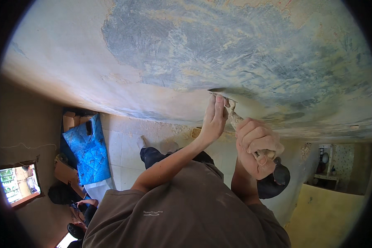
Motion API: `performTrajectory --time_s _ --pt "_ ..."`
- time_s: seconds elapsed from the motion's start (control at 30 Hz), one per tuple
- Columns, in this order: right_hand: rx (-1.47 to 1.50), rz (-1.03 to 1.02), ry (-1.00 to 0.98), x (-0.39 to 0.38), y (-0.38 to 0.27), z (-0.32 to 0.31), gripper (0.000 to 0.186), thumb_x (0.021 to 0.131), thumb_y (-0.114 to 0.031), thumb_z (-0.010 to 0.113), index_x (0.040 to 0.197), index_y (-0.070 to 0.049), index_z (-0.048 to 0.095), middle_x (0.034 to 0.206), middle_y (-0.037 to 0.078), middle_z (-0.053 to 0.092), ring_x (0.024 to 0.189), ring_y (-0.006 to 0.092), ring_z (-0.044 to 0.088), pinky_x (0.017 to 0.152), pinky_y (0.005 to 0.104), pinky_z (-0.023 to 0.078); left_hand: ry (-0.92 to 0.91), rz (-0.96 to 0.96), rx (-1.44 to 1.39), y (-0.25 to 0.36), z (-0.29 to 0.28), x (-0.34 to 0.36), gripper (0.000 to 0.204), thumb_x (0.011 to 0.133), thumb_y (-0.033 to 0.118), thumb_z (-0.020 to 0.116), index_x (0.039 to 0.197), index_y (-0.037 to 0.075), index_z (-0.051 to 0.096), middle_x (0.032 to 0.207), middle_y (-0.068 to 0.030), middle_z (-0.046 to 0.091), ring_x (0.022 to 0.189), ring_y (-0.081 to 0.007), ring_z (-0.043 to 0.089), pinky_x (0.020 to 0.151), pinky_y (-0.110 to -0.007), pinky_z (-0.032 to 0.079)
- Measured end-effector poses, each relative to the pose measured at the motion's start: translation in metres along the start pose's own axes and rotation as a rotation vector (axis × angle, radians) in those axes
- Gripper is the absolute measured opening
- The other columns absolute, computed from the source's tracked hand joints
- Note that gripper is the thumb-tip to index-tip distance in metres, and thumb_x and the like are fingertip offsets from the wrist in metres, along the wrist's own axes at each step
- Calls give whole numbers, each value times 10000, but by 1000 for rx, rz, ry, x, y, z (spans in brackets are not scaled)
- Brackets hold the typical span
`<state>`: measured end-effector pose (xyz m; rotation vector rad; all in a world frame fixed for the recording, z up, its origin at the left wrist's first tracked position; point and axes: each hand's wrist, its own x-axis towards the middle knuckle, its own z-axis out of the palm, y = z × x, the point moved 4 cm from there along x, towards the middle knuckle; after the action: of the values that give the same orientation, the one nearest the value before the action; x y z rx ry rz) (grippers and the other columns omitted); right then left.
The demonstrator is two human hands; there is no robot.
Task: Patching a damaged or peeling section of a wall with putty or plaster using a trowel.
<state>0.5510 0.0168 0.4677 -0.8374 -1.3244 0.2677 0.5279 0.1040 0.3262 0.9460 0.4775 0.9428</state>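
My right hand [258,142] is closed around the crusted handle of a scraper [235,119]. At the other end, the fingertips of my left hand [214,119] press together against the scraper's thin metal blade, and partly hide it. The blade's dark edge lies against or very close to the wall [202,53]. Blue-grey patches with pale streaks cover much of this wall. Around them runs a smoother cream-coloured surface. Both my forearms reach up from the brown shirt.
Below the wall spreads a pale tiled floor [115,146] with crumbs along its edge and a small yellowish block [196,132]. A blue sheet [89,151] and cardboard boxes [66,173] are at left, near people [89,202]. At right stands a yellow panel [326,215].
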Motion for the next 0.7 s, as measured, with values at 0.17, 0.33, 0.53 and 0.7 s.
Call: performTrajectory --time_s 0.17,0.33,0.53,0.7 --pt "-60 -21 -78 -2 -7 3 460 945 -417 623 743 -9 552 608 86 518 504 228 481 546 392 439 -82 -145 -212 -2 3 -6 393 1093 432 332 1002 81 485 618 30 347 529 -63 339 495 -237 293" --pt "21 -165 -130 -6 -8 -12 455 944 -417 620 734 -21 538 613 66 526 484 208 476 524 389 432 -144 -52 -125 10 11 -4 420 1087 446 357 959 70 495 632 29 365 531 -61 338 496 -229 301" --pt "-1 -44 18 -5 -3 -6 432 947 -396 594 740 -24 523 601 69 506 494 210 485 539 384 441 21 -125 -174 10 11 1 453 1072 478 387 905 69 489 659 2 424 528 -62 380 491 -228 301" --pt "-45 -143 -24 -18 0 -12 405 928 -372 600 745 -19 527 593 74 496 515 222 494 577 392 456 -31 -372 -172 22 16 -2 466 1036 535 444 910 88 481 650 1 434 494 -56 367 444 -232 277"
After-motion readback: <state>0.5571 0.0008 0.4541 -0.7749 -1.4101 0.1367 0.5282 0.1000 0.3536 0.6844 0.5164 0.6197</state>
